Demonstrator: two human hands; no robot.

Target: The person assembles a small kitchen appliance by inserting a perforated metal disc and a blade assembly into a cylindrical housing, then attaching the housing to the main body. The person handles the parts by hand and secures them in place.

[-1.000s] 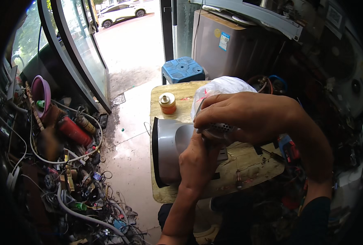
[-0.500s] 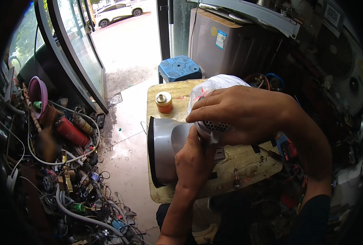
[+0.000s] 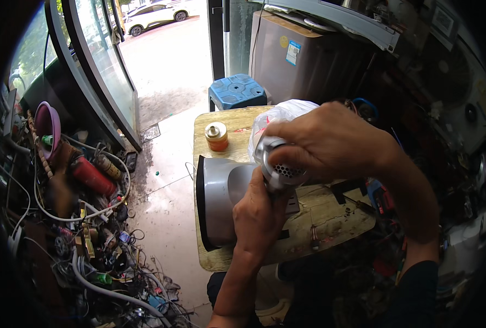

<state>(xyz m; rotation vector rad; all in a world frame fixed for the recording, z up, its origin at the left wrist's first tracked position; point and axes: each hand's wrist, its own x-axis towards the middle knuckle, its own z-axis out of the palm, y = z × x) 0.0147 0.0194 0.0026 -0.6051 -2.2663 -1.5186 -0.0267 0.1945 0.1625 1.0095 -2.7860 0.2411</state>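
Note:
A metal meat grinder head (image 3: pixel 270 174) with a round perforated plate (image 3: pixel 284 170) in its mouth is at the middle of the table. My left hand (image 3: pixel 256 213) is closed around its lower side, thumb up along the metal. From the right, my right hand (image 3: pixel 336 139) curls over the rim, its thumb bent across the plate; its other fingertips are partly hidden. Just left of my hands is the grey grinder housing (image 3: pixel 216 205), a wide dark edge on its left end. A slotted grey part (image 3: pixel 292 205) of it shows below the head.
On the wooden table (image 3: pixel 336 218) are a jar of orange liquid (image 3: pixel 216 136), a white plastic bag (image 3: pixel 292 109) and a small brush-like tool (image 3: pixel 315 238). A blue stool (image 3: pixel 237 92) stands beyond. Cluttered parts and hoses (image 3: pixel 106 262) cover the left floor, beside a red cylinder (image 3: pixel 92 176).
My right hand has shifted its grip: its fingers lay flat over the top of the head, and now they curl with the thumb across the plate. More of the metal rim shows. My left hand stays put.

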